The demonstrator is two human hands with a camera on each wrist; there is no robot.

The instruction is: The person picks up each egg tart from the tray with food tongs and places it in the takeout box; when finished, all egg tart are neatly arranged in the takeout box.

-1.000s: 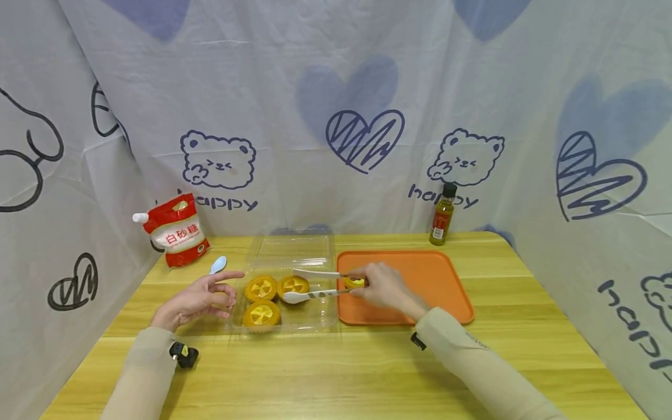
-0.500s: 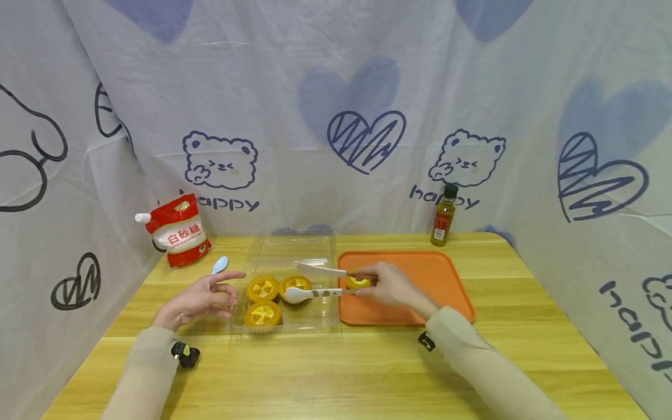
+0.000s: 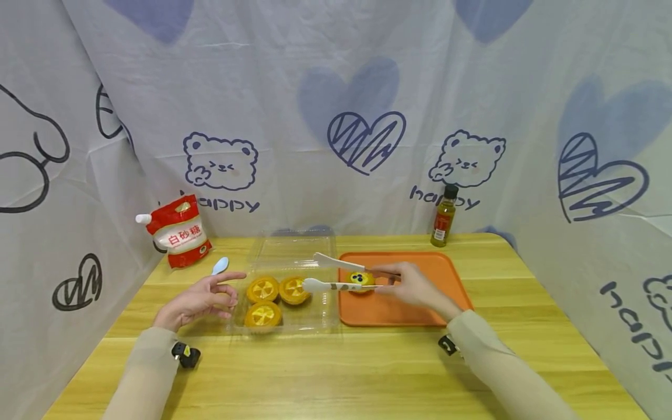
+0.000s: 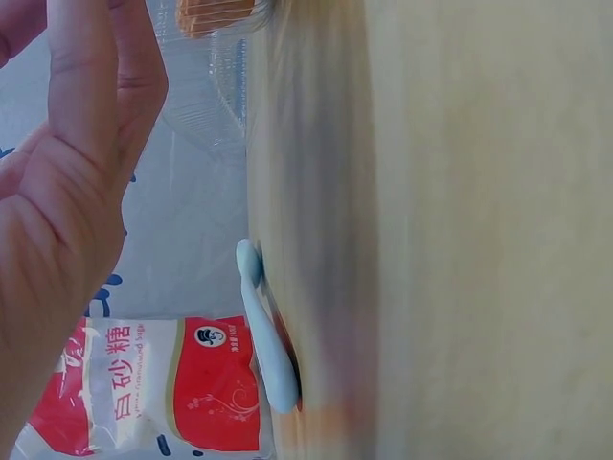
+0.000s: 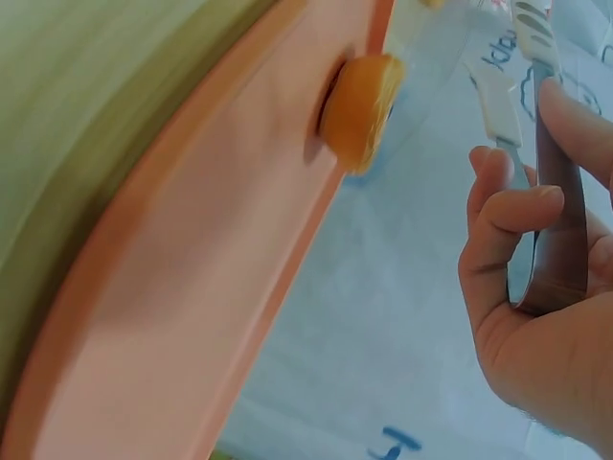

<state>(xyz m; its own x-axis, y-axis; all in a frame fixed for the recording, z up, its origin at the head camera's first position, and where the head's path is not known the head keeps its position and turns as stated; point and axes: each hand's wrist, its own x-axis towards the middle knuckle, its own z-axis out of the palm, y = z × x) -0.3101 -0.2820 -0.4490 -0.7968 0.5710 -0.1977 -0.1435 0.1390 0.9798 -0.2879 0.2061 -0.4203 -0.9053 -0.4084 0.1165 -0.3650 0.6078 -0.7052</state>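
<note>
Four tarts (image 3: 263,290), one pair of tongs (image 3: 343,286)

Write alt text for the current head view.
A right hand holds tongs spread apart, a berry-topped tart showing between their arms on an orange tray. An empty left hand hovers by an open clear plastic box of three yellow tarts. Farther back: a sugar bag, light-blue spoon and dark-capped bottle.

I see pale cloth (image 3: 283,64) hanging behind and on both sides of a yellow wood-grain counter (image 3: 341,373), printed with hearts (image 3: 349,87), bears (image 3: 220,166) and "happy" lettering (image 3: 228,203).
</note>
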